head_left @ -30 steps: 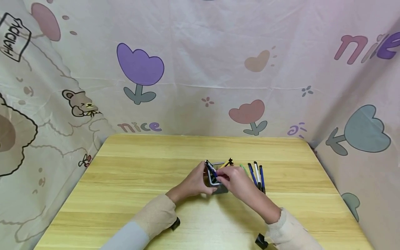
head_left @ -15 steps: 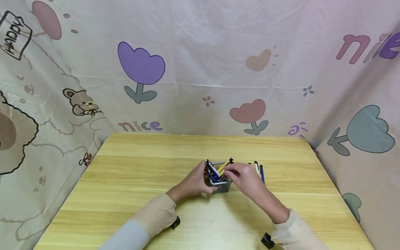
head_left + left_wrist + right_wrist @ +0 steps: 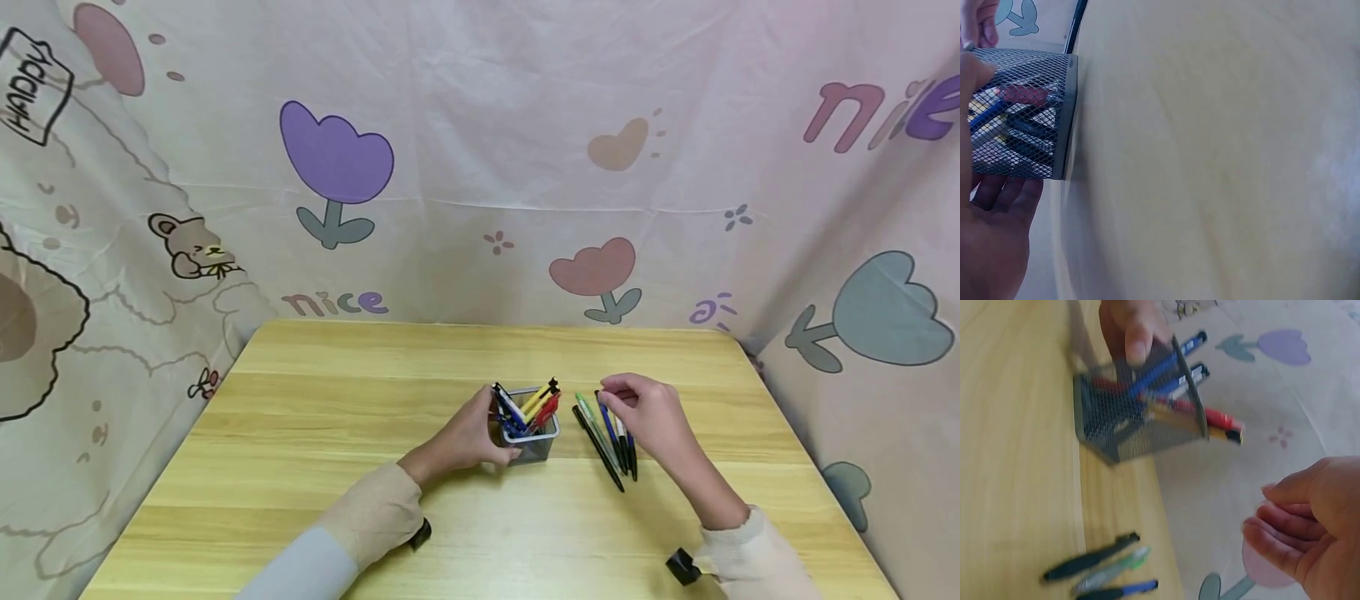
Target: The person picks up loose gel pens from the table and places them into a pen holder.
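Observation:
My left hand [image 3: 476, 433] grips the left side of a mesh pen holder [image 3: 534, 452], which stands upright on the table. Pens poke out of its top, among them yellow pens [image 3: 537, 402], a red pen [image 3: 549, 408] and blue ones. In the left wrist view, pens show through the holder's mesh wall [image 3: 1029, 125]. My right hand [image 3: 651, 414] hovers over the far ends of several pens lying right of the holder. Its fingers bend loosely with nothing seen between them in the right wrist view. Under it lie a blue pen [image 3: 604, 408] and a white-barrelled pen [image 3: 621, 430].
A black pen [image 3: 597, 447] and a green-topped clear pen [image 3: 582, 404] lie nearest the holder. The wooden table [image 3: 337, 375] ends at a patterned cloth backdrop [image 3: 465, 125] behind and at both sides. A small black device [image 3: 683, 567] hangs by the right sleeve.
My right hand has left the pen holder's mouth and moved right, over the loose pens. Red pens now show in the holder. My left hand has kept its grip and place.

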A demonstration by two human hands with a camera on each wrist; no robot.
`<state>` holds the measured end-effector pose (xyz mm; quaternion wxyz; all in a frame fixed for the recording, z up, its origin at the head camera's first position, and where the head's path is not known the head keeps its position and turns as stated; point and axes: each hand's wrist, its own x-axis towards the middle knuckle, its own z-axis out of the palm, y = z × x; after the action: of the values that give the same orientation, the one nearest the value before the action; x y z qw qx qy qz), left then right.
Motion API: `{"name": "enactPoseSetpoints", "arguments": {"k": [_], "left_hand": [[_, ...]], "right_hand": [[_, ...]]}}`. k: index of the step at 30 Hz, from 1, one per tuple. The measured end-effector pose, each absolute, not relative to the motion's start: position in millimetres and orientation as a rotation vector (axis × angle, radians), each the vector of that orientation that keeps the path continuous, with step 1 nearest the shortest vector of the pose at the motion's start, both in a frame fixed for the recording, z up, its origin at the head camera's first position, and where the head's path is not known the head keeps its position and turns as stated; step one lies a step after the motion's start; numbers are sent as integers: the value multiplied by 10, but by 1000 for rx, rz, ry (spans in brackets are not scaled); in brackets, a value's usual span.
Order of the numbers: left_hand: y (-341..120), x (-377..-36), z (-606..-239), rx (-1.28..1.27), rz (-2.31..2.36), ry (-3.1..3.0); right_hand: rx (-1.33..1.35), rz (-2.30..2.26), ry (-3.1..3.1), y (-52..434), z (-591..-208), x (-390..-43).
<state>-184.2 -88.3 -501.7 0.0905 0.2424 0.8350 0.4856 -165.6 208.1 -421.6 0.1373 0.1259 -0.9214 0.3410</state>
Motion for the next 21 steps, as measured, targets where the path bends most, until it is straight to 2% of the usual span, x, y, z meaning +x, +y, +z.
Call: {"name": "enactPoseSetpoints", "arguments": {"k": [21], "left_hand": [[-882,-1839,-5002,737,1439,2498]], "right_hand": [[-11,689,-3123,2460,-4632,-1978]]}}
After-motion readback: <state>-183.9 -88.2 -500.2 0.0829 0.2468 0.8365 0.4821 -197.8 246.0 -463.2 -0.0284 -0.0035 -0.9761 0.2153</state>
